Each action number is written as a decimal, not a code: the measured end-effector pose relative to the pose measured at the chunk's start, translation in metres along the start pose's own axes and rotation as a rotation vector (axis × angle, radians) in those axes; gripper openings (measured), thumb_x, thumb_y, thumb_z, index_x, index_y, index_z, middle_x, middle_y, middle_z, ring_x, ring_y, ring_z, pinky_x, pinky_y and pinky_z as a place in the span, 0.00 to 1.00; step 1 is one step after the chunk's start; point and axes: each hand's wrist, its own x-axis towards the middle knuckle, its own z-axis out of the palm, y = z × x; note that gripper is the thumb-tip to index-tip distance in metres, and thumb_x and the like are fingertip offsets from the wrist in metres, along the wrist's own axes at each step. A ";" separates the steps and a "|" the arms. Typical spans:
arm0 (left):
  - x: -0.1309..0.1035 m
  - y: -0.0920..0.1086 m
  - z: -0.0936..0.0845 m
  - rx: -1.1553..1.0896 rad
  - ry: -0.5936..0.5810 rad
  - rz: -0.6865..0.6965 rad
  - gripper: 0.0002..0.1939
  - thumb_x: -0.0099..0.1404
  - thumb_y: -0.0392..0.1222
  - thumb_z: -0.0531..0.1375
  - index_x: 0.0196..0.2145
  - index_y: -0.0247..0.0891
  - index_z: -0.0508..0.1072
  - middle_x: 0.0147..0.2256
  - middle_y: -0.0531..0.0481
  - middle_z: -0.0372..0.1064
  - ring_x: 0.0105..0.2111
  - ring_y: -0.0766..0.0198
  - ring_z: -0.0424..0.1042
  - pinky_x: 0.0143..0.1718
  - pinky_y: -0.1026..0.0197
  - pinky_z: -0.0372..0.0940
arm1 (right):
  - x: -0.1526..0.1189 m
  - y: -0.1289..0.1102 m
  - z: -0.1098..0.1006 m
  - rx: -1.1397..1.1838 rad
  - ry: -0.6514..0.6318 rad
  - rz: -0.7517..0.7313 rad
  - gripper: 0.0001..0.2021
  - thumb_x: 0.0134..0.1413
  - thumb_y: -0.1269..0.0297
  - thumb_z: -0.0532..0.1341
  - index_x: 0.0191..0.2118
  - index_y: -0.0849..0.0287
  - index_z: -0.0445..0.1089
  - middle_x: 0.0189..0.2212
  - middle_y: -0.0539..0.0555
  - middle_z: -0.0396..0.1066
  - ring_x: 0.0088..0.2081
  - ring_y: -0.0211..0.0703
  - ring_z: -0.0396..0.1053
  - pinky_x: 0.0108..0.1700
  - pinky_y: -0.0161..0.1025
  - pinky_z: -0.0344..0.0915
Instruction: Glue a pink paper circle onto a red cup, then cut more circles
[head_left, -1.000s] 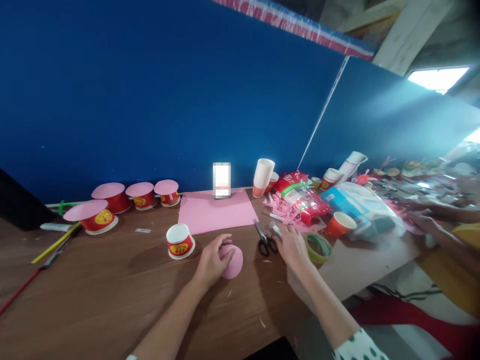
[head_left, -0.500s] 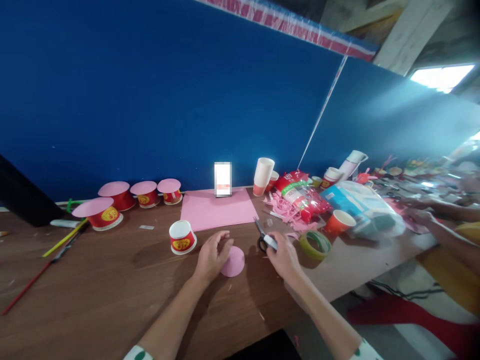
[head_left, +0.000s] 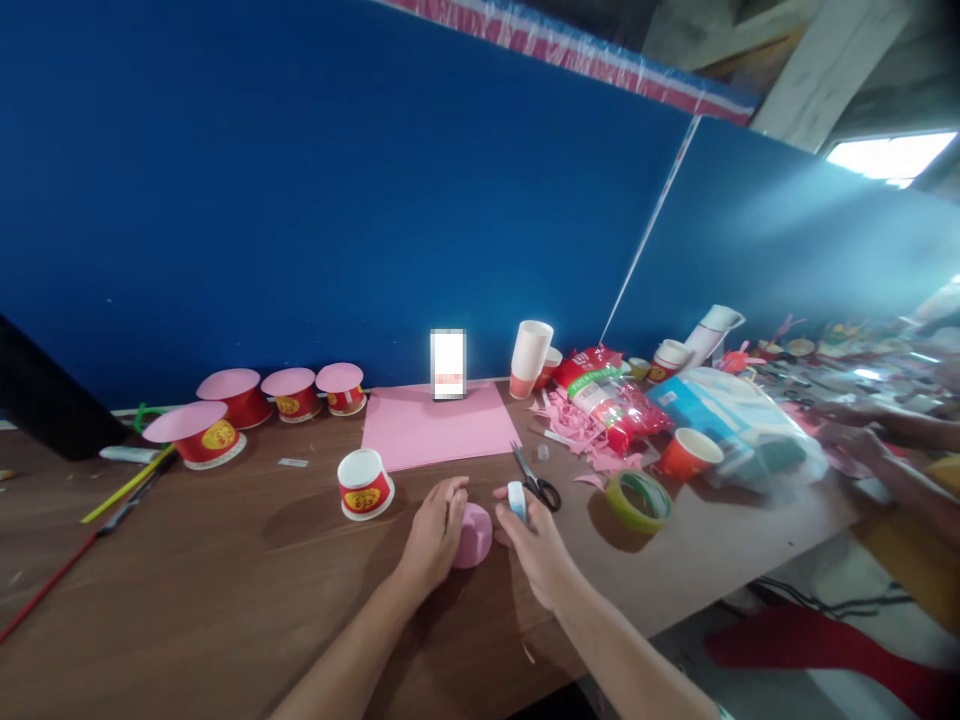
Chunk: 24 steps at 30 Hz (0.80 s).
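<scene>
My left hand [head_left: 437, 535] is closed at the left side of a small pink paper circle [head_left: 474, 537], its fingers covering that edge. In my right hand [head_left: 534, 545] is a small white glue stick [head_left: 516, 497], held upright between thumb and fingers, just right of the circle. Black-handled scissors [head_left: 541, 487] lie beyond my right hand, blades pointing away. A red and white paper cup [head_left: 364, 485] stands to the left of my left hand. Pink paper sheets [head_left: 439, 430] lie flat on the table behind both hands.
Several red cups topped with pink discs [head_left: 202, 435] stand at left, near a yellow stick [head_left: 127, 487]. At right are a tape roll [head_left: 637, 502], an orange cup [head_left: 690, 455], a red bag [head_left: 611, 390] and pink paper scraps [head_left: 574, 425]. A co-worker's hands show far right.
My right hand has moved left, away from the scissors and closer to the pink circle, bringing the glue stick upright. My left hand has shifted slightly toward me along with the circle.
</scene>
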 end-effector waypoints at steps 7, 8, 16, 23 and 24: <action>0.001 0.003 0.000 -0.047 -0.030 -0.021 0.18 0.65 0.44 0.44 0.46 0.38 0.66 0.46 0.44 0.66 0.48 0.59 0.63 0.51 0.52 0.56 | 0.004 -0.001 0.010 0.356 0.010 0.186 0.13 0.40 0.59 0.65 0.34 0.56 0.66 0.30 0.48 0.65 0.33 0.39 0.65 0.36 0.39 0.67; 0.001 0.003 0.001 -0.072 -0.023 -0.030 0.18 0.65 0.45 0.44 0.45 0.38 0.67 0.46 0.44 0.66 0.48 0.59 0.63 0.51 0.52 0.56 | 0.005 -0.001 0.011 0.382 0.027 0.191 0.13 0.40 0.60 0.65 0.34 0.56 0.66 0.30 0.48 0.65 0.34 0.38 0.65 0.36 0.39 0.67; 0.000 -0.005 0.005 -0.303 0.047 -0.130 0.18 0.65 0.47 0.45 0.45 0.38 0.67 0.45 0.43 0.66 0.47 0.58 0.65 0.49 0.52 0.59 | 0.012 0.004 0.014 0.320 0.117 0.197 0.17 0.40 0.59 0.65 0.39 0.57 0.66 0.28 0.49 0.68 0.30 0.38 0.66 0.31 0.33 0.63; 0.001 -0.005 0.004 -0.287 0.036 -0.116 0.18 0.64 0.48 0.46 0.44 0.38 0.68 0.45 0.43 0.66 0.47 0.58 0.65 0.49 0.52 0.59 | 0.016 0.010 0.014 0.156 -0.004 0.075 0.16 0.40 0.66 0.63 0.40 0.60 0.68 0.31 0.52 0.71 0.31 0.39 0.67 0.35 0.36 0.62; 0.001 -0.005 0.004 -0.285 0.031 -0.113 0.18 0.64 0.48 0.46 0.44 0.38 0.67 0.45 0.43 0.66 0.47 0.58 0.65 0.49 0.52 0.59 | 0.016 0.010 0.015 0.125 -0.019 0.050 0.15 0.40 0.67 0.63 0.39 0.60 0.68 0.31 0.52 0.71 0.31 0.40 0.67 0.36 0.36 0.62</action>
